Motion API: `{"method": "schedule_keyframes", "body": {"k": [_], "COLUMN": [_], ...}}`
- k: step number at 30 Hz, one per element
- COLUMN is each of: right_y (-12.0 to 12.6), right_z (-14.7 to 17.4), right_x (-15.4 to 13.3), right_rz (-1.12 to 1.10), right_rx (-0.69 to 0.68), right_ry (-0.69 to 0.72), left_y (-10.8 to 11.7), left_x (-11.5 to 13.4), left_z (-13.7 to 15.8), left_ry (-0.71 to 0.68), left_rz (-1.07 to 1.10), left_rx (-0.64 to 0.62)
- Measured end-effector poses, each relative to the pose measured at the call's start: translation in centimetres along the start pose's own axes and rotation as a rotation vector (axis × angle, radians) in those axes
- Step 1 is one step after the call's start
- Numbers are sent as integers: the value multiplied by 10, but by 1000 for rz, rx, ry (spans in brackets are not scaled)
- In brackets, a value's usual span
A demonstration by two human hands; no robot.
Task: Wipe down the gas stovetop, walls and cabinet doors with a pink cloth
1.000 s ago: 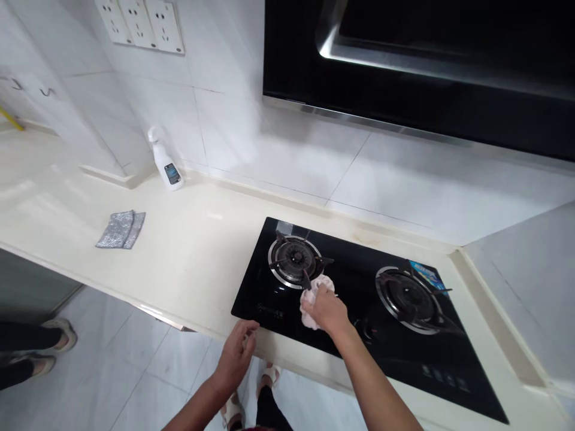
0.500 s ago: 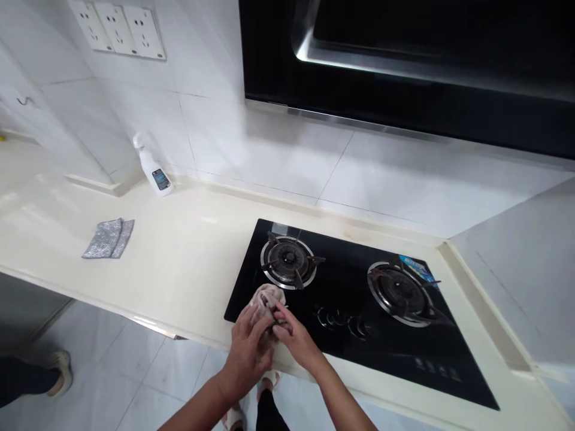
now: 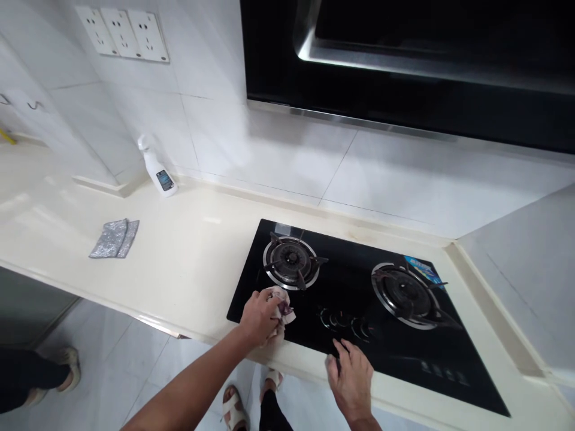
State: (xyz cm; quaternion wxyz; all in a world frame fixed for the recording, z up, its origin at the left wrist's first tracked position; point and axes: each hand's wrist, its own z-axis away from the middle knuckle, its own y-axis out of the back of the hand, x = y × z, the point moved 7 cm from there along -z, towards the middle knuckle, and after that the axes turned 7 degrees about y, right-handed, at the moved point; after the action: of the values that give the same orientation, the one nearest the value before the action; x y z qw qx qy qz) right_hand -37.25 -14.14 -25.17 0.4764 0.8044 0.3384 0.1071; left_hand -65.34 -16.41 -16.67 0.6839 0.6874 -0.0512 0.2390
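My left hand (image 3: 259,317) grips a crumpled, stained cloth (image 3: 282,305) over the front left corner of the black gas stove (image 3: 341,245). Just behind the cloth is the left burner (image 3: 291,258) with its pan supports. My right hand (image 3: 353,374) holds nothing; its fingers are apart at the stove's front edge, close below the control knobs (image 3: 345,323). Farther right sits the second burner (image 3: 406,293), a blue sticker (image 3: 424,270) behind it.
On the counter (image 3: 179,257) to the left lies a folded silvery-grey cloth (image 3: 114,238). A white spray bottle (image 3: 160,173) stands against the wall. The black range hood (image 3: 404,90) hangs above the stove. Another person's leg and shoe (image 3: 69,368) show at lower left.
My right hand has let go of the cloth and moved right to the stove's front edge. My left hand keeps the cloth, now slightly farther right. The view has shifted a little.
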Motion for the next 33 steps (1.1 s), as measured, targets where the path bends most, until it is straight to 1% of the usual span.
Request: {"method": "schedule_keyframes", "body": {"k": [2, 3, 6, 7, 8, 10, 12, 14, 16, 20, 22, 25, 28, 31, 33], "right_y": [0, 1, 1, 1, 0, -1, -1, -2, -2, 0, 1, 3, 4, 4, 4], "right_z": [-3, -4, -4, -4, -3, -2, -1, -1, -1, -1, -1, -2, -4, -4, -4], "right_x": [-4, -5, -4, -3, -2, -1, 0, 0, 0, 0, -1, -1, -2, -3, -3], "right_rz": [14, 20, 43, 52, 57, 58, 51, 47, 44, 21, 12, 2, -7, -4, -5], "right_rx": [2, 4, -2, -4, -5, 2, 10, 8, 10, 18, 17, 21, 19, 9, -2], "right_ry": [17, 22, 23, 22, 23, 27, 28, 24, 24, 33, 32, 21, 10, -2, -15], "left_y": [-4, -8, -23, -29, -36, -50, -59, -63, -64, -57, -48, -28, -2, 24, 38], "left_x": [17, 31, 86, 103, 117, 132, 132, 126, 119, 103, 88, 51, 0, -50, -75], "left_z": [3, 6, 10, 7, 1, -17, -35, -47, -51, -41, -31, -16, -8, -12, -19], "left_ry": [-40, -94, -326, -386, -417, -406, -348, -307, -292, -252, -210, -123, -5, 128, 203], "left_rz": [27, 46, 75, 49, 7, -74, -111, -109, -110, -125, -130, -133, -133, -137, -141], "left_rx": [-1, 2, 36, 46, 49, 41, 26, 15, -1, -25, -21, 4, 41, 70, 82]}}
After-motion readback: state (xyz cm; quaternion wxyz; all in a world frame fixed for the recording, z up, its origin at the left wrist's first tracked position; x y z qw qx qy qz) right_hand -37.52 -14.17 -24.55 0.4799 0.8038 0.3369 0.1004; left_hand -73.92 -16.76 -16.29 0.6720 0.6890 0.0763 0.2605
